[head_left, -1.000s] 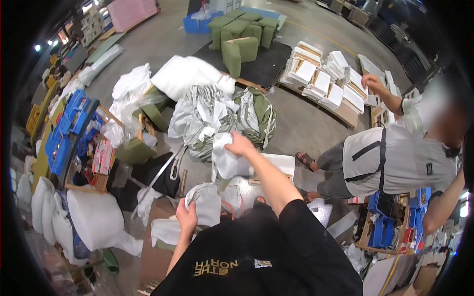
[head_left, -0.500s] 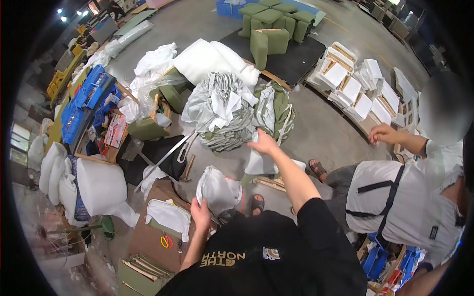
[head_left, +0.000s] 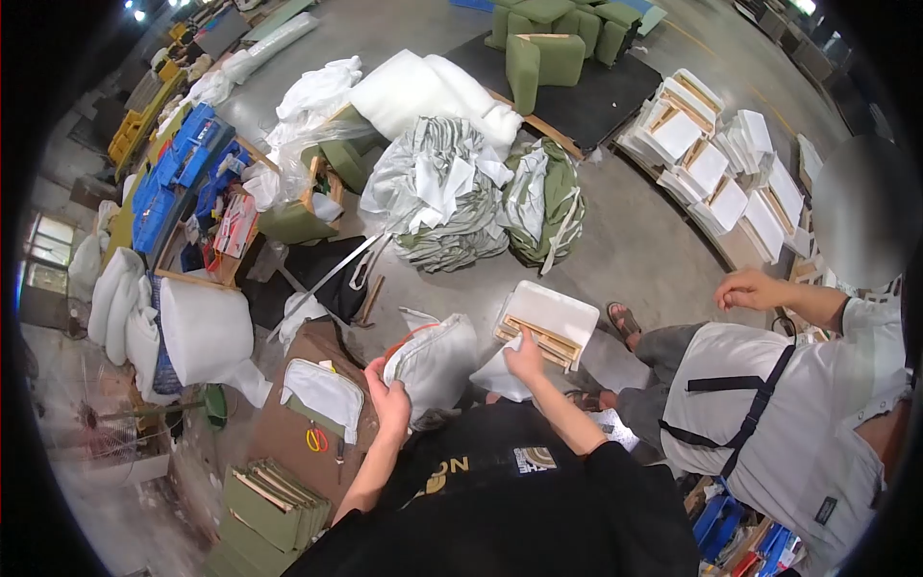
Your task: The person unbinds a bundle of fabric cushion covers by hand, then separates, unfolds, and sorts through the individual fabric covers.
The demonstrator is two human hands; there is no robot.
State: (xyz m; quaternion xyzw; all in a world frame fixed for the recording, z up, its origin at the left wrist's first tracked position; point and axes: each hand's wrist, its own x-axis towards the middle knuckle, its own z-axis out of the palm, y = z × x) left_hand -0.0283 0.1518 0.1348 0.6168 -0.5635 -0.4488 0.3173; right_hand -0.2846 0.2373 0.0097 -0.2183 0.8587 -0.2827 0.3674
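Observation:
My left hand (head_left: 388, 396) is closed on the edge of a whitish fabric cover (head_left: 440, 363), which bulges between my arms and has an orange-red line along its upper edge. My right hand (head_left: 524, 360) pinches a white piece of material (head_left: 500, 377); whether this joins the cover I cannot tell. Just beyond that hand lies a white padded panel (head_left: 562, 306) with wooden strips on it. Left of my left hand, a brown-covered surface (head_left: 274, 423) bears a white-and-green piece (head_left: 325, 400), yellow-handled scissors (head_left: 316, 439) and a dark slim tool (head_left: 339, 460).
A large bundle of grey-green covers (head_left: 447, 221) sits ahead, beside a smaller green bundle (head_left: 546, 207). A co-worker's hand (head_left: 748, 288) is at the right. White panels (head_left: 707, 173) are stacked behind. Stacked green panels (head_left: 274, 514) and a fan (head_left: 91, 418) are at the left.
My right hand has come back from beside the bundles toward my body and now pinches white material by the padded panel. My left hand stays at the cover, whose orange-red edge now faces up.

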